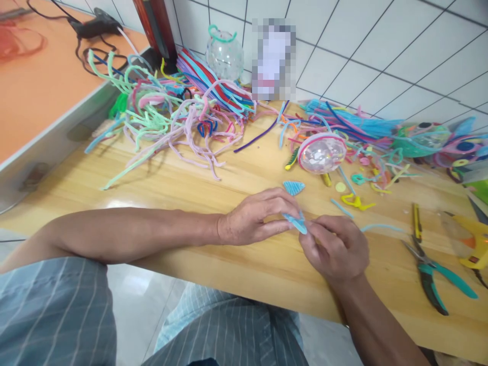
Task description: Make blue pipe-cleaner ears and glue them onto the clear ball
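A small light-blue piece of bent pipe cleaner (296,222) is held between both hands above the wooden table's front part. My left hand (259,216) pinches its left end between thumb and fingers. At the other end, the closed fingers of my right hand (335,246) grip it too, and a light-blue strand (383,227) shows on the table just right of that hand. Just beyond my left fingertips lies a flat blue triangular piece (293,188) with a striped, wound look. The fingers partly cover the held piece.
Heaped pipe cleaners (163,122) fill the back left. A clear plastic ball with a pink rim (322,152) sits behind the hands. Teal-handled pliers (434,274), a yellow cutter (417,223) and a yellow glue gun (476,239) lie at right. A tiled wall (366,51) rises behind.
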`<state>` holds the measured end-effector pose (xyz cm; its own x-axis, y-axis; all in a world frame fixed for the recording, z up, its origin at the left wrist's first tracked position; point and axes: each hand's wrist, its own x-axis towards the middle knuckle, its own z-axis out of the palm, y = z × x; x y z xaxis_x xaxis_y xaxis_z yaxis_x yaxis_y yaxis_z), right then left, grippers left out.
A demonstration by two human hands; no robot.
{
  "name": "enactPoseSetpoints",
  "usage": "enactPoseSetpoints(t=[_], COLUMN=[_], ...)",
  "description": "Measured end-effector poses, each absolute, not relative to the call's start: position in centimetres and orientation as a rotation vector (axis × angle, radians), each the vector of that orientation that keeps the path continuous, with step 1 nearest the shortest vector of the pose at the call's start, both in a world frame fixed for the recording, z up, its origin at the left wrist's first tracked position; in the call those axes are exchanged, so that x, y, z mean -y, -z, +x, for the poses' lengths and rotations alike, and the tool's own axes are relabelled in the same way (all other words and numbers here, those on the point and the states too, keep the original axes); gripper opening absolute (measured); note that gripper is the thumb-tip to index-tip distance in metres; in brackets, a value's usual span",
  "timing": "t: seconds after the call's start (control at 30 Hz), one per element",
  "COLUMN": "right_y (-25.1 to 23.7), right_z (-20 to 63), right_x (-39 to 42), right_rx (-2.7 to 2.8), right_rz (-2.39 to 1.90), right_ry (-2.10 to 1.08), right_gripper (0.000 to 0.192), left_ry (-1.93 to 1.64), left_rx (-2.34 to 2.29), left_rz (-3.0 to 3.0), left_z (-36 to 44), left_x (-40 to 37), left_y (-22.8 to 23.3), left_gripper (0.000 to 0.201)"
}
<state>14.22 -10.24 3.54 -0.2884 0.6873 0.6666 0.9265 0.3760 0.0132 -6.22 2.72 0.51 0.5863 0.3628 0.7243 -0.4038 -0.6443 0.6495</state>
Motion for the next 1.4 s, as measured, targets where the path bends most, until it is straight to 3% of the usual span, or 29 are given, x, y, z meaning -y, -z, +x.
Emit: enactPoseSetpoints(t=[0.1, 0.33, 0.57, 1.4], right_y=[-3.1, -3.1, -4.2, -3.9], right_z=[14.1, 13.6, 13.4, 13.5], right_x=[10.1, 9.6, 9.4, 9.7], right_rx=[2.038, 2.003, 2.073, 2.102], right_rz=[-1.424, -1.317, -1.23, -1.244], right_ry=[0.522, 0.528, 0.64, 0.593], right_gripper=[0.018, 0.04, 0.026, 0.025], left_ry=[-1.144, -1.209, -1.232, -1.249], left_rx=[0.019, 0.052, 0.064, 0.071], left_rz=[1.978, 1.994, 2.006, 2.043], left_z=[-6.3, -6.2, -6.1, -6.1], left_x=[-2.7, -2.7, -2.7, -2.8], left_y=[-0.5, -0.6, -0.8, -0.9], left_gripper=[0.01, 0.014, 0.013, 0.016])
